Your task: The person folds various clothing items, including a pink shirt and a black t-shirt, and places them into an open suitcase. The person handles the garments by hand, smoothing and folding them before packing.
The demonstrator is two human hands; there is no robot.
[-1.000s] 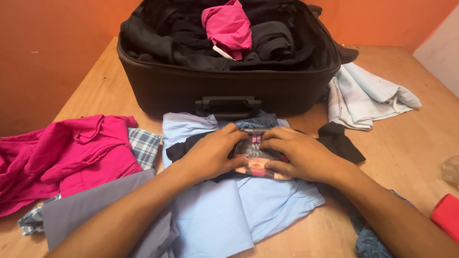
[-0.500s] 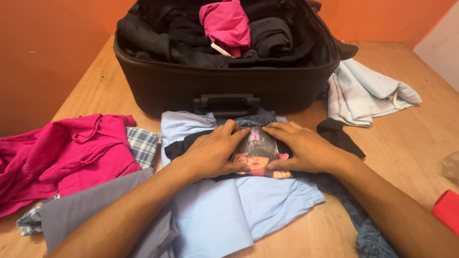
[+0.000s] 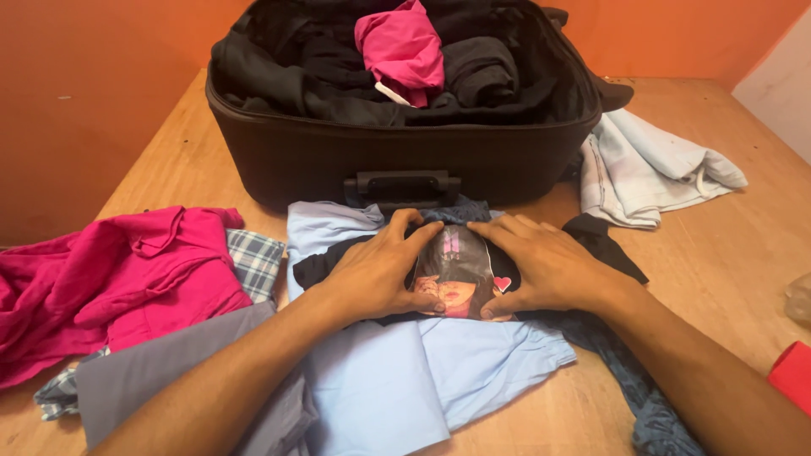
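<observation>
A black T-shirt with a printed picture on its front lies on a light blue garment in front of an open black suitcase. My left hand rests flat on the shirt's left side, fingers spread. My right hand presses flat on its right side. The print shows between the two hands. Neither hand grips anything.
The suitcase holds dark clothes and a pink garment. A pink top, a checked cloth and a grey garment lie at left. Pale blue clothing lies at right, with a red object at the right edge.
Both hands have slid apart across the black shirt, flattening it. More of the printed picture now shows between them.
</observation>
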